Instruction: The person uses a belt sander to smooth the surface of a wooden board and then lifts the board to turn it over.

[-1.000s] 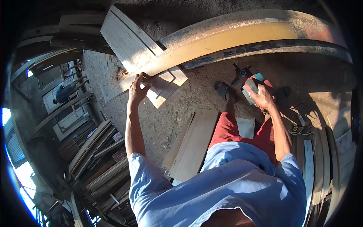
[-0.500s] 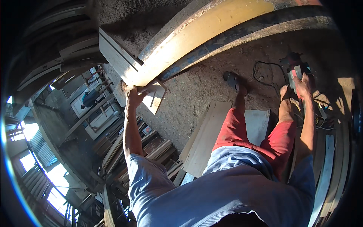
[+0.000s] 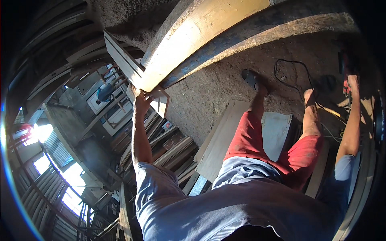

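1. Two hands apart — my left hand (image 3: 142, 100) grips the small wooden piece (image 3: 159, 100) at the long yellow plank's (image 3: 201, 40) end.
2. My right hand (image 3: 353, 82) touches a red power tool (image 3: 345, 70) on the floor (image 3: 217, 84) — grip unclear.

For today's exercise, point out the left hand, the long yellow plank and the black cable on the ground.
left hand (image 3: 142, 100), head view, on the back of the hand.
yellow plank (image 3: 201, 36), head view, on its broad lit face.
black cable (image 3: 290, 64), head view, on the looped part.
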A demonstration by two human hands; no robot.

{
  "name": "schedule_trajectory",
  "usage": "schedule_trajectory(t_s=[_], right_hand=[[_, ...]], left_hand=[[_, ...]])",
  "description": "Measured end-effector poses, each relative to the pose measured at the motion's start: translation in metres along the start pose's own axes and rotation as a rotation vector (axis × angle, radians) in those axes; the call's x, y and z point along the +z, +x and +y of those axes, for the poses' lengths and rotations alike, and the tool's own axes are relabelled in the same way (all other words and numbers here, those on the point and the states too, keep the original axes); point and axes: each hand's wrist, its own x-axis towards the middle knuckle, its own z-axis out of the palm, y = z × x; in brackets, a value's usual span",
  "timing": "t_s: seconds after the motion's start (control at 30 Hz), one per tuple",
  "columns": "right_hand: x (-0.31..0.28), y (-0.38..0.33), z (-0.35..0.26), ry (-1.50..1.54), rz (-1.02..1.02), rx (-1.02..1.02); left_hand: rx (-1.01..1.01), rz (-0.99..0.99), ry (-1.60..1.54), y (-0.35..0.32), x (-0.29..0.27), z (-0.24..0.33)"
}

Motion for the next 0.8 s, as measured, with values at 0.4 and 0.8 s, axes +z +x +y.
schedule_trajectory(t_s=[0.4, 0.8], right_hand=[[0.079, -0.021, -0.048, -0.031, -0.214, 0.03], [-0.021, -0.184, -0.176, 0.113, -0.03, -0.211]], left_hand=[[-0.174, -0.014, -0.063, -0.021, -0.004, -0.02], [-0.127, 0.085, 0.237, -0.008, -0.003, 0.036]])
